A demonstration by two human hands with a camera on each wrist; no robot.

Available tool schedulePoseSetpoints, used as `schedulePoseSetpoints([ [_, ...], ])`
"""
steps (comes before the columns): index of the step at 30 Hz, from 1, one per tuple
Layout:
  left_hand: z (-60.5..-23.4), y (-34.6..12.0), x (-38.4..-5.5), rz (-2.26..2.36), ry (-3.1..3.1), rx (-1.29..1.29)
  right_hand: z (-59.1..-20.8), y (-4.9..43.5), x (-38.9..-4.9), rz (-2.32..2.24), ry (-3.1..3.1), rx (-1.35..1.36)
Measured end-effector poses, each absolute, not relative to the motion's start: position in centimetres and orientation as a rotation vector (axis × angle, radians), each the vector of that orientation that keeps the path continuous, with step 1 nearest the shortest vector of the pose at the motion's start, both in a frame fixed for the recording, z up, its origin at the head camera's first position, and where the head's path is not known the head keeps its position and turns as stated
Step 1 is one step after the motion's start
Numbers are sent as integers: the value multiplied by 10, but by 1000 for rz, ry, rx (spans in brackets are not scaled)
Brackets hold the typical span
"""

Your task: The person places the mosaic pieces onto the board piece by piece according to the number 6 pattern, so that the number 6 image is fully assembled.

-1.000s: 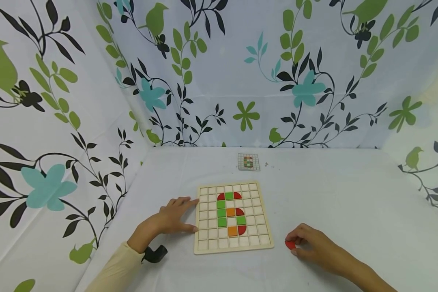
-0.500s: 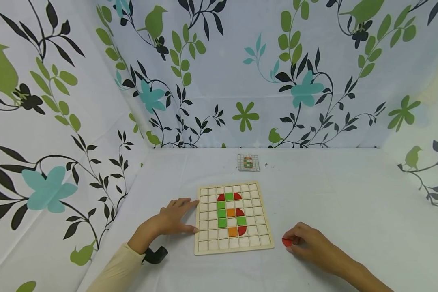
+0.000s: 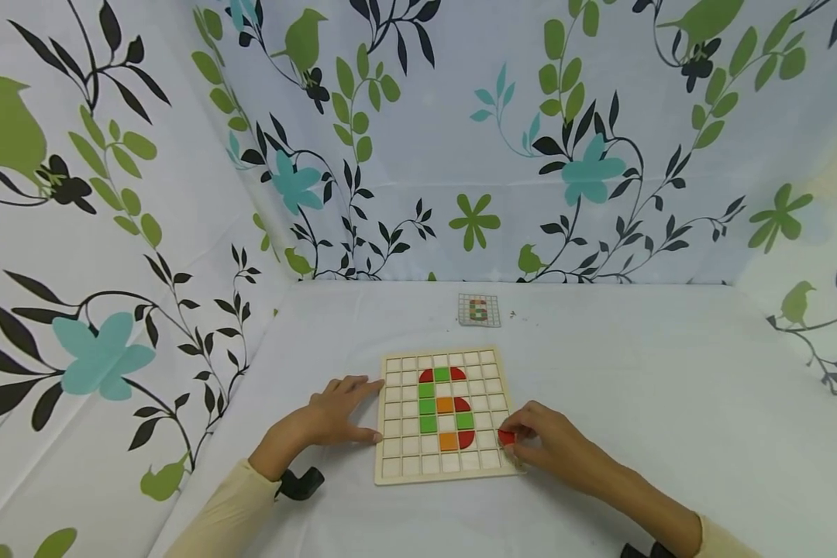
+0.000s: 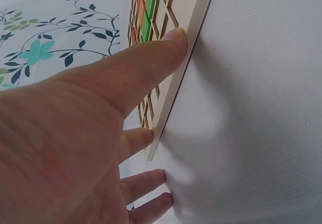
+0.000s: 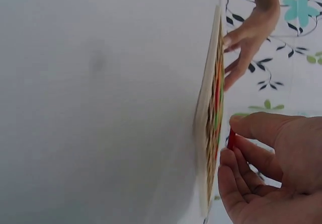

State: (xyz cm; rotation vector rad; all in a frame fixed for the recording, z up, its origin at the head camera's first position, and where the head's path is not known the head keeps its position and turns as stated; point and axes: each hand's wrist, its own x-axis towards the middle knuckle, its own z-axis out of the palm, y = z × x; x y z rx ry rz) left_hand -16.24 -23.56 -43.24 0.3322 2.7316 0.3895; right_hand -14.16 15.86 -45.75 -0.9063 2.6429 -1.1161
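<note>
A square wooden grid board [image 3: 410, 446] lies on the white cloth. Red, green and orange tiles [image 3: 428, 424] fill some of its cells in a shape like a 6. My left hand [image 3: 328, 418] rests at the board's left edge with fingers spread; in the left wrist view its thumb [image 4: 173, 45] touches the rim. My right hand [image 3: 554, 446] pinches a red tile [image 3: 506, 438] over the board's right side. In the right wrist view this red piece [image 5: 232, 138] stands edge-on between thumb and fingers, apart from the board. Its full outline is partly covered by the fingers.
Behind the board lies a small card [image 3: 479, 310] printed with a grid and a similar coloured figure. Tiny specks [image 3: 514, 315] lie to its right. A patterned curtain [image 3: 404, 155] hangs behind the table and along its sides.
My right hand has carried the red tile leftward and slightly away from me, from the cloth beside the board to over its right side. My left hand has stayed at the left edge.
</note>
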Motion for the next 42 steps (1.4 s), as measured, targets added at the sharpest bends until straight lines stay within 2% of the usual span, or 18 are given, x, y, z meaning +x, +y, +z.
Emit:
schedulePoseSetpoints([
  [9,-430,-233,-161,423,2720,331,-450,102,-153,-1081,2597,-927],
  [19,-427,-231,-161,430,2718,335,-450,54,-151,-887,2634,-1081],
  [42,-428,-233,-161,407,2726,322,-449,43,-149,-712,2719,-1252],
])
